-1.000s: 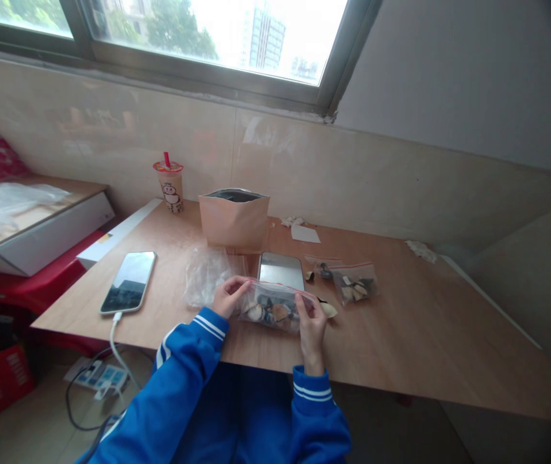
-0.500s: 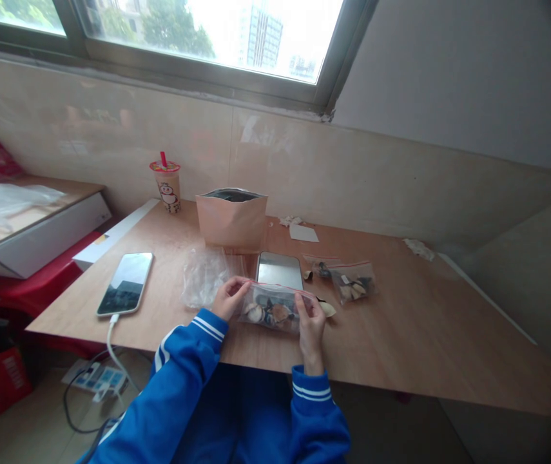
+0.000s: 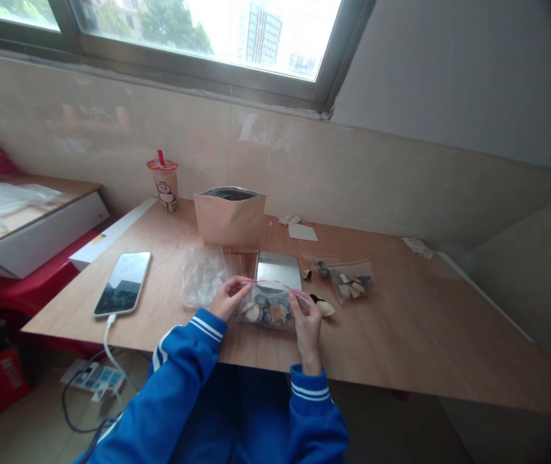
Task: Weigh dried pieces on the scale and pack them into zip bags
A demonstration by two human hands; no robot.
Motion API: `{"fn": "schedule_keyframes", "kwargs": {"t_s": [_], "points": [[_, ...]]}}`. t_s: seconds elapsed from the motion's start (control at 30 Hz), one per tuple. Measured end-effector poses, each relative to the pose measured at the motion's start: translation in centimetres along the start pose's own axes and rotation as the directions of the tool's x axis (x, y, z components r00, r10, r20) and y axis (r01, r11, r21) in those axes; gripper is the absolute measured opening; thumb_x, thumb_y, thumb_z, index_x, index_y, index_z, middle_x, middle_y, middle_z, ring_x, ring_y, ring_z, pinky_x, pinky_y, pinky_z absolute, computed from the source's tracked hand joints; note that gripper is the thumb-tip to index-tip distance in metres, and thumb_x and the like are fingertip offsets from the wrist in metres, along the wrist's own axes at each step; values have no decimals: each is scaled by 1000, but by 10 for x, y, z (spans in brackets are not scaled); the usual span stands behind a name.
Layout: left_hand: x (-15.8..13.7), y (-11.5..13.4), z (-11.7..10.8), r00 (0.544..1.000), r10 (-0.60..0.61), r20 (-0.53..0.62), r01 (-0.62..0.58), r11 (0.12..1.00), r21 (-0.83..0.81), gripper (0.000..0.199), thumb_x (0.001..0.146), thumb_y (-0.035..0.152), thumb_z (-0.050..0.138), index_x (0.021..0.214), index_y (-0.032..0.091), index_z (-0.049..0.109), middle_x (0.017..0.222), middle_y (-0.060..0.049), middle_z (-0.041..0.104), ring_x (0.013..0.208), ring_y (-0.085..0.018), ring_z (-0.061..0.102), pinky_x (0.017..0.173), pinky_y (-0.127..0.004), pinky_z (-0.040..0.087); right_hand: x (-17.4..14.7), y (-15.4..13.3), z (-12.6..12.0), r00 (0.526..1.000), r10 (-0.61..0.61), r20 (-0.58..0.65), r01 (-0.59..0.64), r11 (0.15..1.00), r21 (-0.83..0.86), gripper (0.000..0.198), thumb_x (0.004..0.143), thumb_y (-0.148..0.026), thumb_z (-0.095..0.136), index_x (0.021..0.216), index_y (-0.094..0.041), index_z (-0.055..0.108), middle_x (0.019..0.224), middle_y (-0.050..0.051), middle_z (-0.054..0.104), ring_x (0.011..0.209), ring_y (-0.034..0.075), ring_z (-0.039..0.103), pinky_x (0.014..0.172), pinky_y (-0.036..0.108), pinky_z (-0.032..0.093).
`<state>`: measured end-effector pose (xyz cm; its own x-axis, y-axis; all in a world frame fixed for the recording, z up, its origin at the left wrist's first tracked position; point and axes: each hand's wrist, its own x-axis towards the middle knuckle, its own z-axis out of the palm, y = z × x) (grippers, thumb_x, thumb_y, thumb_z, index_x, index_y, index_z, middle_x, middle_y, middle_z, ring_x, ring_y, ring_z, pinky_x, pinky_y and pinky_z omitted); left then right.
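Note:
Between my two hands is a clear zip bag (image 3: 268, 314) with a red seal line along its top, holding several mixed pieces that look like shells or stones. My left hand (image 3: 228, 298) pinches its upper left corner. At the upper right corner my right hand (image 3: 307, 324) pinches the plastic between thumb and fingers. Just behind the bag lies a flat scale with a silver top (image 3: 279, 269). Crumpled clear plastic bags (image 3: 202, 278) lie beside my left hand. A pale, shell-like piece (image 3: 324, 308) rests right of my right hand.
Two smaller filled zip bags (image 3: 351, 283) (image 3: 322, 265) lie to the right. A pinkish-tan pouch (image 3: 229, 219) stands open at the back, near a drink cup with a straw (image 3: 165, 187). On the left, a phone (image 3: 123, 283) has a white cable (image 3: 109, 338) hanging over the table edge.
The bag's top edge now bows, with a gap showing along the red seal line. My right hand has moved slightly left, toward my left hand. Both hands still pinch the bag.

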<state>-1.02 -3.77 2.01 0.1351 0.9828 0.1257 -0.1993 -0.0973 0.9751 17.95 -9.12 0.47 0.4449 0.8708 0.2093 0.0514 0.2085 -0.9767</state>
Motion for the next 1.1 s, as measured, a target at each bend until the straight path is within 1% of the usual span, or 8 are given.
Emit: {"fn": "schedule_keyframes", "kwargs": {"t_s": [0.23, 0.33, 0.47, 0.63, 0.8, 0.9, 0.97, 1.1], "points": [[-1, -1, 1, 999, 16, -44, -14, 999, 40, 35, 64, 47, 76, 75, 15, 69, 72, -4, 70, 68, -16, 64, 66, -28, 52, -1, -1, 0, 999, -27, -36, 26, 1000, -10, 28, 77, -41, 69, 89, -15, 70, 88, 7, 72, 83, 21, 66, 78, 33, 52], [-2, 0, 1, 998, 18, -61, -16, 999, 36, 34, 63, 46, 78, 74, 14, 70, 72, -5, 71, 70, -17, 66, 69, -30, 54, -1, -1, 1, 998, -31, -48, 30, 999, -13, 29, 77, -42, 68, 90, -15, 70, 89, 7, 72, 84, 21, 66, 79, 34, 52], [-2, 0, 0, 995, 22, -92, -21, 1000, 7, 34, 59, 45, 81, 66, 14, 68, 73, -7, 72, 75, -21, 68, 78, -36, 55, -1, -2, 1, 998, -35, -55, 35, 999, -11, 28, 78, -41, 68, 90, -15, 70, 89, 7, 72, 84, 20, 66, 80, 34, 52], [-2, 0, -3, 993, 3, -118, 1, 1000, 31, 35, 58, 46, 82, 63, 14, 68, 70, -7, 72, 73, -21, 68, 76, -36, 56, -1, -5, 2, 998, -31, -62, 29, 999, -21, 29, 76, -41, 69, 88, -15, 70, 87, 7, 72, 83, 21, 67, 80, 34, 53], [-2, -2, -6, 998, 23, -59, -17, 994, 106, 34, 66, 47, 76, 78, 15, 75, 82, -8, 75, 83, -22, 69, 82, -36, 55, -1, -8, 3, 994, -42, -96, 40, 999, -24, 29, 77, -42, 68, 87, -15, 70, 88, 7, 73, 84, 21, 67, 81, 35, 53], [-1, -3, -7, 995, 54, -89, -41, 990, 136, 42, 72, 55, 68, 74, 15, 76, 74, -7, 74, 74, -21, 68, 73, -33, 55, -1, -8, 3, 993, -40, -108, 37, 999, -27, 29, 77, -43, 67, 87, -15, 70, 89, 7, 74, 85, 22, 67, 81, 35, 53], [-2, -3, -7, 991, 81, -106, -64, 985, 160, 45, 75, 58, 63, 76, 15, 76, 73, -6, 74, 71, -21, 68, 69, -32, 55, -1, -8, 2, 993, -39, -110, 36, 999, -32, 30, 78, -43, 66, 87, -15, 70, 89, 8, 74, 85, 22, 67, 81, 35, 53], [-5, 1, -6, 983, 165, -85, -140, 960, 242, 39, 80, 50, 61, 92, 16, 77, 92, -8, 76, 85, -22, 69, 77, -32, 55, -2, -8, 2, 992, -35, -117, 32, 999, -25, 29, 77, -42, 67, 86, -15, 70, 87, 7, 73, 84, 21, 67, 80, 35, 53]]}}
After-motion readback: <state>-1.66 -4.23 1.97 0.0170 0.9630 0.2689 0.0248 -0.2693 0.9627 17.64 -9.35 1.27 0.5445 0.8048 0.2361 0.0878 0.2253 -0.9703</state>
